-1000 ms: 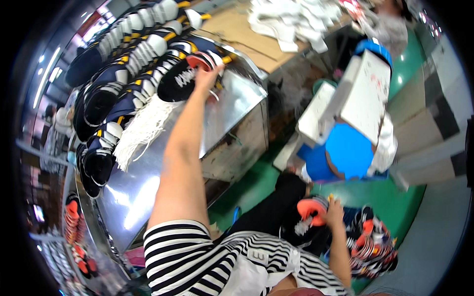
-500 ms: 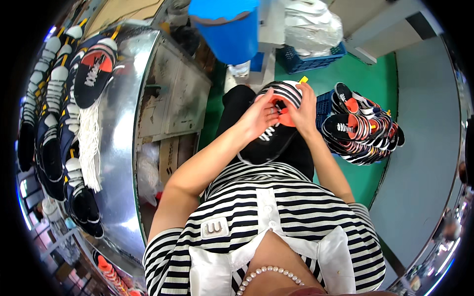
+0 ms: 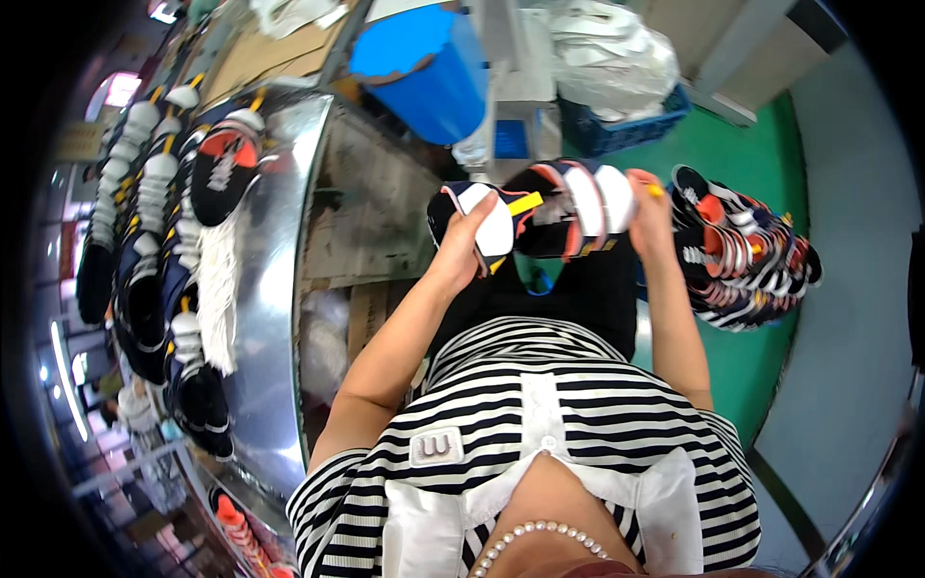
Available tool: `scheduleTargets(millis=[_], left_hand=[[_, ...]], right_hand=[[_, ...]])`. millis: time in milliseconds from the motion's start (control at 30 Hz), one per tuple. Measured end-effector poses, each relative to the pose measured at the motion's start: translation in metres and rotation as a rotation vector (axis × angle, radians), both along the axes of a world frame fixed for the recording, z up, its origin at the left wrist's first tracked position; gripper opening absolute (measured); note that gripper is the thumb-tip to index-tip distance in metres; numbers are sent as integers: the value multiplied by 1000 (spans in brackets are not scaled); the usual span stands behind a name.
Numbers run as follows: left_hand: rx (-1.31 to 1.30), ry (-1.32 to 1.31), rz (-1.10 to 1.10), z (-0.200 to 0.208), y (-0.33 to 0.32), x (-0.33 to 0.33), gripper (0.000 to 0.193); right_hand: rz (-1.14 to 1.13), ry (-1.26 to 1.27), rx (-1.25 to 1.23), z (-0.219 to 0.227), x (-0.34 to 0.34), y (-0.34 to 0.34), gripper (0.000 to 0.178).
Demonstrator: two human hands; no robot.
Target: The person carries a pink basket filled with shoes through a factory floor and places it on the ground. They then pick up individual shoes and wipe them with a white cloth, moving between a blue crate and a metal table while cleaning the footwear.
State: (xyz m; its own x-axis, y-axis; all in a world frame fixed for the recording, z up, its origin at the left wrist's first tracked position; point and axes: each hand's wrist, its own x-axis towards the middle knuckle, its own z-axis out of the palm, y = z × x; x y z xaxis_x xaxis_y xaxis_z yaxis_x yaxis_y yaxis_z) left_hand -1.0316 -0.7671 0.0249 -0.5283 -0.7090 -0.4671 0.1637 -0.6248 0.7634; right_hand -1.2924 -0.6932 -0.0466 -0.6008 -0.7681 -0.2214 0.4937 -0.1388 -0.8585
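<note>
My left hand point(image 3: 464, 241) is closed on a shoe upper point(image 3: 494, 229) with a white heel and a yellow pull tab, its thumb lying across the white part. Just right of it, above my lap, is a nested stack of shoe uppers point(image 3: 585, 202), black and navy with white heels and orange lining. My right hand point(image 3: 651, 214) grips the stack's right end; its fingers are smeared by motion. Whether the left upper still touches the stack I cannot tell.
Rows of nested uppers point(image 3: 159, 178) and a bundle of white laces point(image 3: 219, 299) lie on the metal table point(image 3: 275, 356) at left. A blue bin point(image 3: 424, 82) and a blue crate point(image 3: 626, 125) of white pieces stand ahead. More stacked uppers point(image 3: 742, 255) sit at right.
Both hands were at the opening of the stacked uppers on my lap. Now they are farther apart, the left holding one upper at the left. The stack has turned sideways, and the view has shifted slightly.
</note>
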Motion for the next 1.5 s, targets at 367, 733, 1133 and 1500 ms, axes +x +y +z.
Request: scheduleTargets(millis=[367,733,1133,1500], left_hand=[[-324,-198,144,-10,-73,32,28],[263,154,263,-45,-136,15,34],[-105,-155,118,-24,14,13,42],[-400,-214,237,-8,-36,30,21]], right_hand=[[638,749,187,43,100,-116,37],[753,394,150,28,93,-155,16],[135,196,234,12,60,-102,20],[591,801,206,58,90,-75,44]])
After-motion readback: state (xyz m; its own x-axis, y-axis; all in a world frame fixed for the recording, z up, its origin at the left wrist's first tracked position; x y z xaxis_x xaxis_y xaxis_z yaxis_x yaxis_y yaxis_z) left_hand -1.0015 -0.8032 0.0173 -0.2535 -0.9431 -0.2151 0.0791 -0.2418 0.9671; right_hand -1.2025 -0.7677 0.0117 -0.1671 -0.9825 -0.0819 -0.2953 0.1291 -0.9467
